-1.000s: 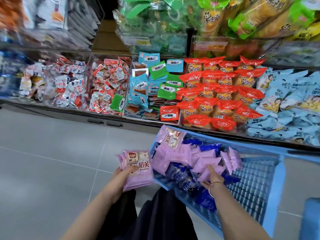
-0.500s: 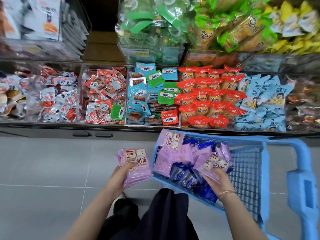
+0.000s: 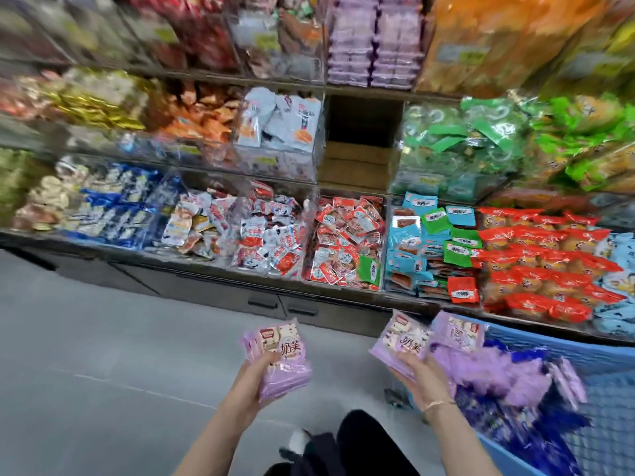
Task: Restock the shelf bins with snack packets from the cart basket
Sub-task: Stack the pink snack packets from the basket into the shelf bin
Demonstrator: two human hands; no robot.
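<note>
My left hand [image 3: 252, 381] grips a stack of purple snack packets [image 3: 280, 359] over the grey floor, left of the cart. My right hand [image 3: 424, 377] holds a second stack of purple packets [image 3: 403, 341] just above the left corner of the blue cart basket [image 3: 604, 359]. More purple packets [image 3: 494, 372] and dark blue ones [image 3: 515, 424] lie in the basket. High on the shelf, a clear bin of matching purple packets [image 3: 372, 39] stands at top centre. Below it is an empty shelf gap [image 3: 360, 142].
Clear shelf bins hold other snacks: red-and-white packets [image 3: 347, 242], teal and green packets [image 3: 422, 242], red-wrapped cakes [image 3: 543, 259], green bags [image 3: 457, 142], white pouches [image 3: 278, 121]. Dark cabinet doors [image 3: 275, 300] run under the lowest shelf. My dark-trousered legs [image 3: 343, 448] are below.
The view has tilted up and left, bringing the upper shelves in. My right hand has lifted a stack of purple packets out of the basket. My left hand still holds its stack.
</note>
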